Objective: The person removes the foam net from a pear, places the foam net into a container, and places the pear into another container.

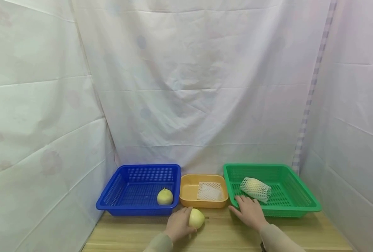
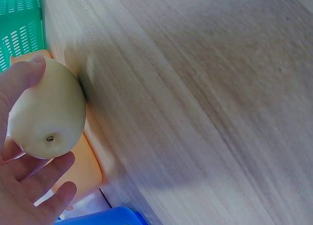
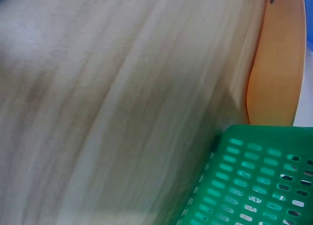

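The left hand [image 1: 179, 224] has its thumb and fingers round a pear [image 1: 196, 218], just in front of the tray [image 1: 202, 204] and low by the table [image 1: 133, 234]; I cannot tell if the pear touches the wood. To hold it well, keep the thumb on one side and the fingers on the other, round the fat part, so it can't roll out. A soft hold should do, as a hard squeeze may bruise it. The stem [image 1: 207, 218] points to the right, so it is best not to bump it. The right hand [image 1: 249, 211] is over the near left corner of the green basket [image 1: 300, 210]. Its fingers look loose and spread, with nothing in them that I can see; I cannot tell if they touch the rim. It should not lean there, or the basket might tip. The left wrist view shows what the head view hides: the small brown dimple [image 2: 50, 138] on the pear's other end, and how the thumb and fingertips sit. The right wrist view shows no hand, just a bit of pear and its stem. Only the head view shows the second pear [image 1: 165, 197] in the blue basket [image 1: 136, 212], the flat net [image 1: 210, 191] in the tray and the netted pear [image 1: 255, 190] in the green basket.
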Available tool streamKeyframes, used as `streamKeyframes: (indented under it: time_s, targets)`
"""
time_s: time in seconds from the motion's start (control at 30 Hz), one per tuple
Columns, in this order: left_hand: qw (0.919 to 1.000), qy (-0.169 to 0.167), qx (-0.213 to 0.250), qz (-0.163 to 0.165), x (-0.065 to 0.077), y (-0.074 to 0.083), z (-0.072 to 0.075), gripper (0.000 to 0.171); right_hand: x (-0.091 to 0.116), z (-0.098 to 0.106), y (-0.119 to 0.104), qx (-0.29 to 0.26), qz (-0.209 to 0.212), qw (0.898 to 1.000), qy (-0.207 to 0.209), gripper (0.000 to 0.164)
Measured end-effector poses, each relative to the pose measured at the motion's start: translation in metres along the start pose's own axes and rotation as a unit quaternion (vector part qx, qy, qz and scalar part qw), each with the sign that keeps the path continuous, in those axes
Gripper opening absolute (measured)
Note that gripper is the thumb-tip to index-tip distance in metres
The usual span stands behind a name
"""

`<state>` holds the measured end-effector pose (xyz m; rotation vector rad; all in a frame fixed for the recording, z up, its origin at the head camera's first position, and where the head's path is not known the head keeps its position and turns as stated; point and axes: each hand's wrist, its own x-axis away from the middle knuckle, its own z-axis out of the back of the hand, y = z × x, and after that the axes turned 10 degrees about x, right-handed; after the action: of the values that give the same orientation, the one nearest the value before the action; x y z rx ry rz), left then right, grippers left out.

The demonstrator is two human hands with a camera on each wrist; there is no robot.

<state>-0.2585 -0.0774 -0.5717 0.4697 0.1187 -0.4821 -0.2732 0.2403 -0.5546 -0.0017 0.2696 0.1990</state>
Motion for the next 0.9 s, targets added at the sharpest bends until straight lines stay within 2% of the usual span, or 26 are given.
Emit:
streamKeyframes:
  time_s: [0.07, 0.3, 0.6, 0.9]
  targets:
    - [1.0, -0.003, 0.001, 0.001, 0.0, 0.0, 0.0, 0.082, 0.002, -0.002, 0.0, 0.012, 0.001, 1.0, 0.005, 0.078]
    - [1.0, -0.005, 0.005, 0.005, -0.001, -0.001, 0.0, 0.082, 0.01, -0.008, -0.002, 0.047, 0.018, 0.998, 0.049, 0.055]
    - [0.9999, -0.001, 0.012, -0.008, -0.001, 0.0, 0.001, 0.081, 0.014, -0.016, -0.003, 0.064, 0.014, 0.992, 0.11, 0.045]
    - [0.9999, -0.001, 0.006, -0.009, -0.002, 0.001, 0.001, 0.081, 0.015, -0.017, -0.005, 0.065, 0.013, 0.988, 0.137, 0.036]
